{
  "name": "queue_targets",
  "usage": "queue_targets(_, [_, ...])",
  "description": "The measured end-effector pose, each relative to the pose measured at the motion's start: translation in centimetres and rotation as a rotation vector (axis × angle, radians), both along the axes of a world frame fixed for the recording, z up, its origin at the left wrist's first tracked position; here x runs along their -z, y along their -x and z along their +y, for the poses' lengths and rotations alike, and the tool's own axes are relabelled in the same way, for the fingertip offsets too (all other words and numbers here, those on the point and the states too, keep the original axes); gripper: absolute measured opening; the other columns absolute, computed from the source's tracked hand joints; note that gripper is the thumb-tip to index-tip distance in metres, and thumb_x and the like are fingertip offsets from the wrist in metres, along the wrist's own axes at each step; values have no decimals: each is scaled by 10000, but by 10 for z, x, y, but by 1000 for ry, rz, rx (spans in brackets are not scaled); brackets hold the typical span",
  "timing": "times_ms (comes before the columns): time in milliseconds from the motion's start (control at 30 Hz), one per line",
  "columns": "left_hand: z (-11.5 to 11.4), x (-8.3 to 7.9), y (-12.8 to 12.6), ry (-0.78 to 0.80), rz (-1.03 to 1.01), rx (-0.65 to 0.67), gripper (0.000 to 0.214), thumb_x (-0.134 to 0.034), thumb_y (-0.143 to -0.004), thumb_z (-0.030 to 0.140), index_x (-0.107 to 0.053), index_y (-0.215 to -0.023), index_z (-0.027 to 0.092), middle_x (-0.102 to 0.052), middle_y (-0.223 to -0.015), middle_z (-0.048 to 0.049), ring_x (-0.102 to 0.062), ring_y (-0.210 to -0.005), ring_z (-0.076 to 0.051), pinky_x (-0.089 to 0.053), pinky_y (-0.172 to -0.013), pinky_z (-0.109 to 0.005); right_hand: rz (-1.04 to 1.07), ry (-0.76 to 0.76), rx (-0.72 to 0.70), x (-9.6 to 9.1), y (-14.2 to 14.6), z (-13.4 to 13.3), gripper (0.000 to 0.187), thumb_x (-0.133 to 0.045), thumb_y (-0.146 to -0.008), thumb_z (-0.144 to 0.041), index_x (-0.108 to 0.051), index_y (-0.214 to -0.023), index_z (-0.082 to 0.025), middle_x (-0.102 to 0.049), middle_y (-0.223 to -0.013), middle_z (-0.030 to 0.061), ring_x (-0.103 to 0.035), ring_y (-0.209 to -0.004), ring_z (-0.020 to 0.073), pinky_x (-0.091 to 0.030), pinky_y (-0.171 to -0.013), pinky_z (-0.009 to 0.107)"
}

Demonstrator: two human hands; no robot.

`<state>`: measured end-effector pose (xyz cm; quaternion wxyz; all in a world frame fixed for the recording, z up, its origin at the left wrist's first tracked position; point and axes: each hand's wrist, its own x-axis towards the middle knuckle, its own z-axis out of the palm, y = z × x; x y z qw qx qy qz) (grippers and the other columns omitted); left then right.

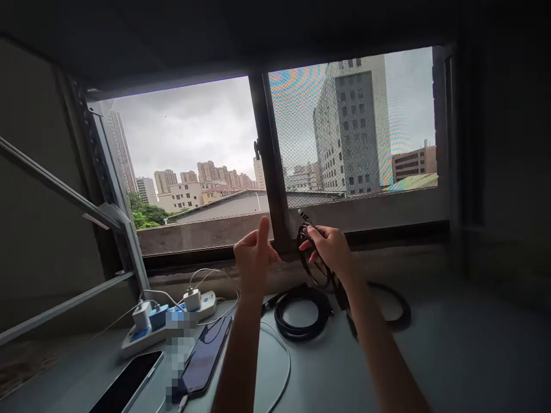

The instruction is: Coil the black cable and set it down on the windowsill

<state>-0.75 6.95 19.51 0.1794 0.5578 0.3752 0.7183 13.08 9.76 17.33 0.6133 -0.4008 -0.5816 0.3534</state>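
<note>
My right hand point(329, 246) pinches a looped black cable point(316, 281) in front of the window. A connector end point(302, 214) with a pale tip sticks up past the fingertips. To the left, my left hand point(256, 249) is raised with its thumb up and apart from the partly bent fingers; nothing shows in it. Below and between the hands, a coiled black cable point(301, 335) lies on the desk. Another black cable coil point(402, 312) rests to its right, partly behind my right forearm.
A white power strip point(210, 304) with chargers stands at the left, near two phones, one dark point(129, 381) and one purplish point(206, 358). A white cord point(289, 361) curves over the desk point(451, 355). Metal shelf posts point(124, 218) flank the window.
</note>
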Motion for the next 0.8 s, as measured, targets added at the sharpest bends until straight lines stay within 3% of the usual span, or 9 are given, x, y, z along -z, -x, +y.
queue_targets(100, [17,17,-1,110,128,22,695,-596,-723,717,-336,-356,188,-297,-304,3,-391,-292,-106,-296,-359,-195,-62,-53,31,1,3,-2,311,-453,-886,-352,-614,-716,-147,-654,-520,23,-486,-295,78,-355,-329,164])
queue_targets(233, [37,29,4,213,-45,195,682,-538,-731,730,-269,-397,200,-269,-332,22,-389,-297,-110,-301,-344,-197,-46,-117,47,1,9,-5,339,-451,-881,-402,-576,-672,-166,-654,-516,22,-479,-292,87,-364,-344,185])
queue_targets(333, [42,31,4,247,-141,339,573,-586,-681,697,-375,-530,186,-381,-401,28,-405,-299,-117,-279,-312,-194,-7,-161,71,2,15,-4,359,-439,-883,-436,-544,-658,-177,-653,-523,19,-471,-288,87,-353,-349,196])
queue_targets(467, [42,30,4,338,-69,437,506,-656,-652,630,-469,-734,166,-486,-468,22,-455,-314,-131,-281,-317,-172,-9,-194,153,3,19,-1,377,-440,-876,-454,-527,-624,-186,-630,-489,6,-465,-291,87,-350,-357,199])
queue_targets(633, [37,21,18,315,-38,436,543,-761,-579,595,-532,-762,138,-462,-471,39,-464,-322,-118,-256,-322,-160,-90,-180,228,4,21,-1,304,-492,-840,-408,-606,-681,-175,-648,-508,2,-481,-304,87,-386,-386,197])
queue_targets(800, [32,16,29,284,-13,385,519,-833,-504,537,-528,-621,134,-424,-436,44,-425,-321,-82,-233,-325,-151,-145,-189,229,4,22,-2,299,-487,-841,-381,-640,-695,-169,-669,-544,8,-479,-313,82,-410,-405,199])
